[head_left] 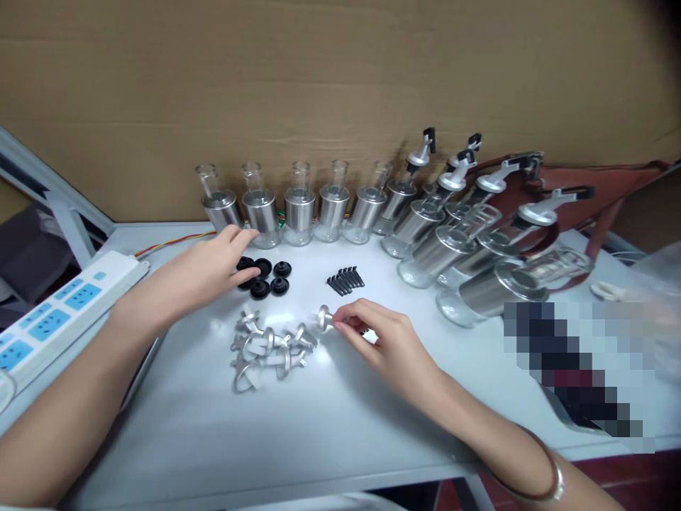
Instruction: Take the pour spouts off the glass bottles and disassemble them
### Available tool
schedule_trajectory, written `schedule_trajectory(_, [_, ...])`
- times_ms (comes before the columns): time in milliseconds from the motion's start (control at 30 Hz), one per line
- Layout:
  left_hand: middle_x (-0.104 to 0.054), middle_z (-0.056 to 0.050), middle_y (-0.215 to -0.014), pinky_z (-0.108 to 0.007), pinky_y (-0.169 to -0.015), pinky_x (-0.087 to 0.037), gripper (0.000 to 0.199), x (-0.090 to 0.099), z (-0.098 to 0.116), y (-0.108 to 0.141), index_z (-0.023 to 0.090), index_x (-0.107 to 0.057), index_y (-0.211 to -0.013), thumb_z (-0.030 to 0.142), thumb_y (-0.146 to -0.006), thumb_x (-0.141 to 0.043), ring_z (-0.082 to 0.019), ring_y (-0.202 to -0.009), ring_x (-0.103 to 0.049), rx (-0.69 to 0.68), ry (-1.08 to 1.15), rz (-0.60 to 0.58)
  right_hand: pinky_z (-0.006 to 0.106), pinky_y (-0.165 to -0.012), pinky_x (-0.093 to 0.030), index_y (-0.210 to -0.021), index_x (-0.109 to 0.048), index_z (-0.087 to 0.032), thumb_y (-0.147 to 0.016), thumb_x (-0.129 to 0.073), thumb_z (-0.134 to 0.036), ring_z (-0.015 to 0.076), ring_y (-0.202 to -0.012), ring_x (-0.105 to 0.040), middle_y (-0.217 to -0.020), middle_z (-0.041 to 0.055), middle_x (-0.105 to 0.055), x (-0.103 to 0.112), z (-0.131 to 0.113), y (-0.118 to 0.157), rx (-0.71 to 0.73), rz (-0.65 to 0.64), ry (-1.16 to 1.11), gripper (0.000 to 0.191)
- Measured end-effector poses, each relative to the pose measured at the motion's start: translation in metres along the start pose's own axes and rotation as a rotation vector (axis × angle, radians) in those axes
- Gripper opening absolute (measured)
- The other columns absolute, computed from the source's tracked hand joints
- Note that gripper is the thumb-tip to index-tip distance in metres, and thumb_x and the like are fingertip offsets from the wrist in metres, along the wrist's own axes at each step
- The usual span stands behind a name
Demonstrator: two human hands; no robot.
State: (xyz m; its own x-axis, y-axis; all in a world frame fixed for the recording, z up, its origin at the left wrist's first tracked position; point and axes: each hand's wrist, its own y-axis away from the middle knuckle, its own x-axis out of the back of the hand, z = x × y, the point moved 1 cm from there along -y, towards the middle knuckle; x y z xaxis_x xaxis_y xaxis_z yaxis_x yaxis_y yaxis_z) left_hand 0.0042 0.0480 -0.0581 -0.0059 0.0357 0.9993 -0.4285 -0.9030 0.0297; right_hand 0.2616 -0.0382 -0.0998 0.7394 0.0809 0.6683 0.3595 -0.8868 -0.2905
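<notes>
Two bare hands work over a pale table (191, 433), each above a different group of small parts. The right hand (391, 341) pinches a silver pourer piece (324, 319) between thumb and fingertips, its round flange facing left, just above and to the right of a loose heap of similar silver parts (269, 348) near the middle of the table. Something dark shows beneath those fingers, too small to identify.

The left hand (213, 266) has its thumb and fingers parted, with nothing visibly held; its thumb overlaps a cluster of black stoppers (279, 286), and whether it touches one cannot be told. Between the hands, farther back, several slim black pieces (345, 280) lie side by side in a slanting row.

Five glass bottles with metal sleeves (299, 209) stand open-necked along the back. To their right is a tighter group of bottles, several topped by silver pourers with black tips (452, 179); two in front (444, 248) have bare necks. A brown bag (596, 191) sits behind that group, a white power strip (64, 305) lies at the left edge, and brown cardboard (298, 78) stands behind everything.
</notes>
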Motion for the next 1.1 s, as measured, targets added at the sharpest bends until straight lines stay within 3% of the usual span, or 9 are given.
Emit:
schedule_trajectory(67, [-0.053,-0.014,-0.126,-0.036,-0.077,-0.05,0.069,0.003,0.005,0.014,0.021,-0.034,-0.139,0.059,-0.085,-0.053,-0.03,-0.094,-0.066,-0.031,0.113,0.008,0.023,-0.06,-0.051,-0.092,-0.063,-0.018,-0.093,-0.051,-0.017,0.0138,-0.069,-0.063,-0.082,0.005,-0.066,-0.003,0.002,0.001,0.041,0.011,0.013,0.012])
schedule_trajectory(200, [-0.05,-0.015,-0.129,-0.036,-0.072,-0.054,0.111,-0.004,0.021,0.036,0.022,-0.031,-0.141,0.069,-0.052,-0.077,-0.033,-0.096,-0.065,-0.154,0.276,-0.098,0.029,-0.072,-0.056,-0.098,-0.064,-0.017,-0.095,-0.047,-0.016,0.0172,-0.079,-0.068,-0.09,0.008,-0.069,-0.011,0.007,0.004,0.101,0.013,0.046,0.017])
schedule_trajectory(333, [-0.049,-0.019,-0.129,-0.039,-0.065,-0.055,0.112,-0.016,0.035,0.041,0.019,-0.041,-0.136,0.055,-0.04,-0.087,-0.034,-0.087,-0.066,-0.076,0.188,-0.207,0.034,-0.078,-0.058,-0.109,-0.064,-0.015,-0.095,-0.045,-0.013,0.02,-0.089,-0.069,-0.101,0.0113,-0.069,-0.014,0.008,0.004,0.099,-0.042,0.057,0.023])
schedule_trajectory(467, [-0.048,-0.019,-0.13,-0.037,-0.065,-0.055,0.113,-0.027,0.039,0.043,0.024,-0.035,-0.141,0.044,-0.044,-0.09,-0.031,-0.082,-0.068,-0.116,0.165,-0.311,0.038,-0.084,-0.059,-0.119,-0.061,-0.014,-0.093,-0.048,-0.013,0.0213,-0.095,-0.069,-0.111,0.0128,-0.068,-0.013,0.003,0.005,0.093,-0.163,0.026,0.029])
schedule_trajectory(667, [-0.041,-0.02,-0.142,-0.038,-0.074,-0.055,0.118,-0.033,0.044,0.045,0.033,-0.026,-0.147,0.031,-0.048,-0.09,-0.036,-0.102,-0.065,-0.165,0.17,-0.276,0.046,-0.103,-0.049,-0.132,-0.055,-0.012,-0.092,-0.054,-0.02,0.0261,-0.123,-0.056,-0.133,0.0156,-0.059,-0.014,-0.003,0.008,0.098,-0.312,0.054,0.04])
schedule_trajectory(800, [-0.052,-0.015,-0.129,-0.033,-0.072,-0.054,0.101,-0.022,0.055,0.041,0.032,-0.036,-0.143,0.027,-0.056,-0.086,-0.032,-0.096,-0.067,-0.186,0.215,-0.36,0.045,-0.108,-0.044,-0.134,-0.052,-0.012,-0.094,-0.052,-0.019,0.0246,-0.13,-0.049,-0.138,0.0146,-0.055,-0.014,-0.004,0.008,0.161,-0.388,0.045,0.041])
schedule_trajectory(967, [-0.051,-0.013,-0.128,-0.034,-0.078,-0.054,0.069,-0.01,0.062,0.041,0.029,-0.05,-0.132,0.024,-0.07,-0.08,-0.032,-0.104,-0.065,-0.197,0.229,-0.449,0.043,-0.111,-0.04,-0.137,-0.049,-0.014,-0.094,-0.053,-0.021,0.0236,-0.134,-0.045,-0.143,0.0143,-0.049,-0.013,-0.006,0.008,0.197,-0.435,0.054,0.043])
schedule_trajectory(1100, [-0.048,-0.017,-0.134,-0.041,-0.081,-0.055,0.077,-0.013,0.054,0.045,0.029,-0.041,-0.141,0.033,-0.073,-0.079,-0.035,-0.106,-0.063,-0.171,0.213,-0.446,0.04,-0.108,-0.043,-0.133,-0.05,-0.016,-0.093,-0.054,-0.02,0.0227,-0.13,-0.046,-0.139,0.0127,-0.051,-0.008,-0.008,0.007,0.177,-0.428,0.037,0.04])
